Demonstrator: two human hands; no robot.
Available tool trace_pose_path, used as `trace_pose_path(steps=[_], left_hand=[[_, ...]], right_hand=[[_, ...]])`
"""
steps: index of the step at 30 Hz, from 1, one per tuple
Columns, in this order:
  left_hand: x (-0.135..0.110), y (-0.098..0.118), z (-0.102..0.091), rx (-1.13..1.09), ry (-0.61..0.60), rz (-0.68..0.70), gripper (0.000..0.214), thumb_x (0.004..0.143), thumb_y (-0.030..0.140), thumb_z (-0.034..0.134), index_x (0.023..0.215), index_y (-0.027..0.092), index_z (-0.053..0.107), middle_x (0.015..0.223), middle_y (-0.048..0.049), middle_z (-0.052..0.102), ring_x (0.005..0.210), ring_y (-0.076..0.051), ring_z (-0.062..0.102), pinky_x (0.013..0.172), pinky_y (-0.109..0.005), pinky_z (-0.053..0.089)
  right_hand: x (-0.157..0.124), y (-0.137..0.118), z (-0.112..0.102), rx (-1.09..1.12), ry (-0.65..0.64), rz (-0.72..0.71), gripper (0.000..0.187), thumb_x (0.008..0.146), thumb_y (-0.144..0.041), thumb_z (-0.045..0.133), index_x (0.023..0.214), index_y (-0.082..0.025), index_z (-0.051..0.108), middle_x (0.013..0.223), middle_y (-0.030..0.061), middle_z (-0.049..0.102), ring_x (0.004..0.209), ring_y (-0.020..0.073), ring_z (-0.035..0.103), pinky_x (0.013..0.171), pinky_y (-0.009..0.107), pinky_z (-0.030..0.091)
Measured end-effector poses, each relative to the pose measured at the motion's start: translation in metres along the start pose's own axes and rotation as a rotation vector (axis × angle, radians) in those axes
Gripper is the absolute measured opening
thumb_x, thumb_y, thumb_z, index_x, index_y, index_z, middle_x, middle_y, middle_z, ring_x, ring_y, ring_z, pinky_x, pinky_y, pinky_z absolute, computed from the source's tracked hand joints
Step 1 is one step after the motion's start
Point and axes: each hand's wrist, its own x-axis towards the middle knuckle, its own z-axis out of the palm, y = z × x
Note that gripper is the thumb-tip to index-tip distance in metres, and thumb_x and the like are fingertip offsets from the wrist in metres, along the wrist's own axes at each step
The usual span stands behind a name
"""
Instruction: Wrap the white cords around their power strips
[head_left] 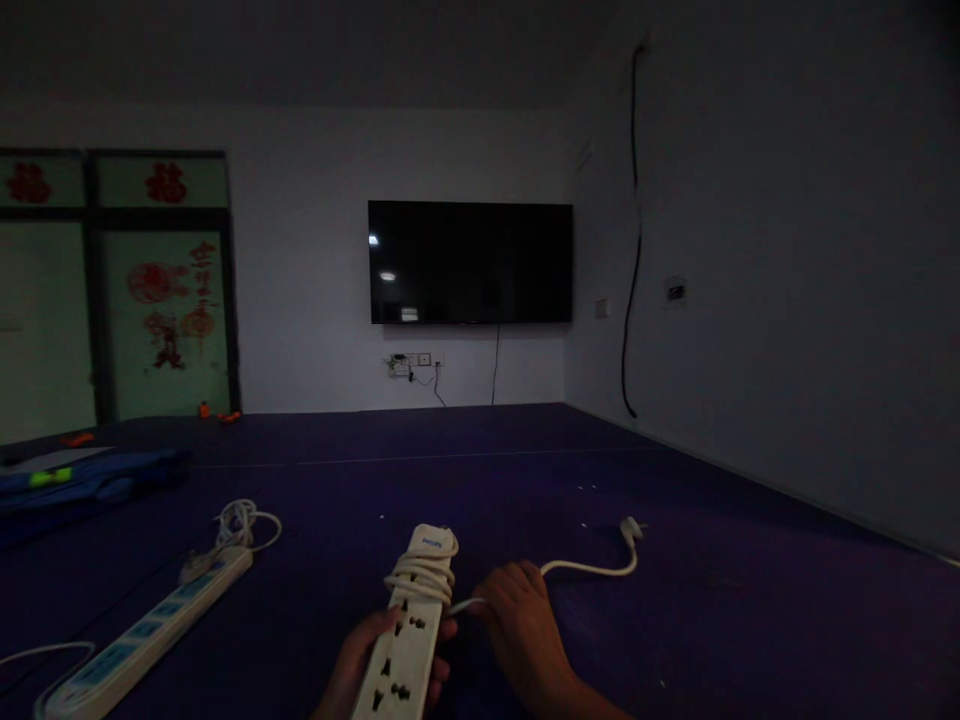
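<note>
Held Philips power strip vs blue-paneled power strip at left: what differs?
The Philips power strip is gripped in the left hand; the blue-paneled power strip lies on the purple surface. 
The Philips power strip has its white cord wrapped around it; the blue-paneled power strip has a bunched cord at its far end.
Both have white bodies.

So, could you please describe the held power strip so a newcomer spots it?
Find the large dark television on the far wall, then look down over the purple surface to the left hand, which holds a white power strip. Unlike the blue-panelled strip at the picture's left, this one has cord wound around it, below a PHILIPS label.
</note>
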Motion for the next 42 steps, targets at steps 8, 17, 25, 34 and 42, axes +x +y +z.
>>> trace_pose_path(steps=[8, 17, 25, 34, 42], left_hand=[[0.0, 0.011, 0.023, -0.094, 0.235, -0.077, 0.037, 0.08, 0.035, 0.052, 0.087, 0.0, 0.062, 0.071, -0.0175, 0.071, 0.058, -0.021, 0.067, 0.055, -0.027, 0.051], [-0.002, 0.004, 0.021, -0.172, 0.197, -0.116, 0.051, 0.075, 0.048, 0.057, 0.087, -0.001, 0.061, 0.067, -0.0152, 0.07, 0.056, -0.022, 0.067, 0.056, -0.029, 0.051], [-0.004, 0.006, 0.021, -0.191, 0.184, -0.143, 0.045, 0.076, 0.04, 0.058, 0.092, -0.003, 0.06, 0.063, -0.0134, 0.069, 0.054, -0.018, 0.064, 0.059, -0.028, 0.05], [-0.008, 0.006, 0.028, -0.223, 0.256, -0.1, 0.042, 0.074, 0.037, 0.059, 0.097, 0.001, 0.057, 0.068, -0.0127, 0.069, 0.056, -0.018, 0.063, 0.059, -0.027, 0.049], [-0.001, 0.003, 0.02, -0.21, 0.172, -0.073, 0.037, 0.073, 0.034, 0.06, 0.092, 0.002, 0.058, 0.074, -0.0139, 0.069, 0.056, -0.018, 0.062, 0.06, -0.027, 0.048]], right_hand=[[0.002, 0.001, -0.008, 0.067, 0.117, 0.029, 0.023, 0.09, -0.021, 0.041, 0.072, -0.021, 0.055, 0.067, -0.0014, 0.058, 0.067, 0.0152, 0.049, 0.075, 0.032, 0.03], [0.0, 0.008, -0.008, 0.075, 0.191, 0.089, 0.024, 0.091, -0.025, 0.038, 0.075, -0.021, 0.055, 0.069, 0.0002, 0.058, 0.067, 0.0158, 0.051, 0.069, 0.031, 0.035], [0.0, 0.012, -0.007, 0.086, 0.237, 0.114, 0.028, 0.092, -0.031, 0.034, 0.074, -0.021, 0.053, 0.068, 0.0, 0.057, 0.066, 0.0157, 0.052, 0.067, 0.03, 0.036], [0.001, 0.01, -0.018, -0.045, 0.132, -0.025, 0.029, 0.086, -0.011, 0.035, 0.104, -0.024, 0.055, 0.084, 0.0007, 0.063, 0.081, 0.0159, 0.056, 0.088, 0.039, 0.033], [0.001, -0.013, -0.017, -0.163, 0.075, -0.449, 0.033, 0.078, -0.005, 0.036, 0.098, -0.018, 0.059, 0.088, 0.0053, 0.065, 0.078, 0.0188, 0.054, 0.084, 0.038, 0.037]])
